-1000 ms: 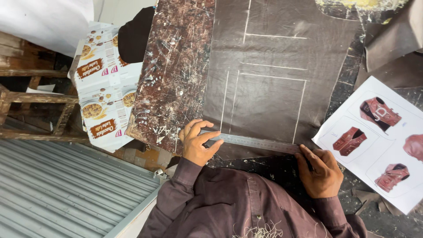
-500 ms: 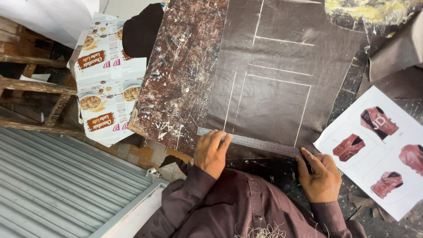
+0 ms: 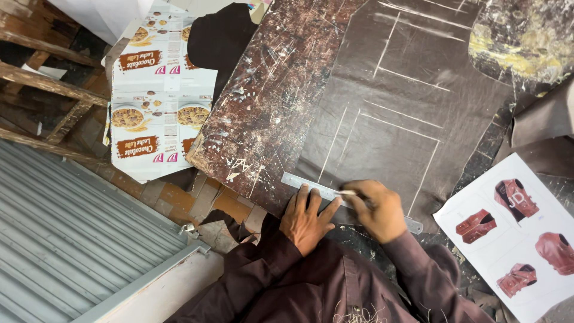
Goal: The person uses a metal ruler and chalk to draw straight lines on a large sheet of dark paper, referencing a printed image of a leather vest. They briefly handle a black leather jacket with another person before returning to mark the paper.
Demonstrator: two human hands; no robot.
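Ruler (image 3: 299, 181) middle under both hands

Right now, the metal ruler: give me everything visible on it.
The ruler is a thin, flat strip that looks like grey steel. It lies flat and slanted along the near edge of the dark brown leather sheet, across the ends of its chalk lines. The left hand presses it down with spread fingers. The right hand covers its middle and holds a small pale marker against its edge. Both ends stick out past the hands; its markings are too small to tell.
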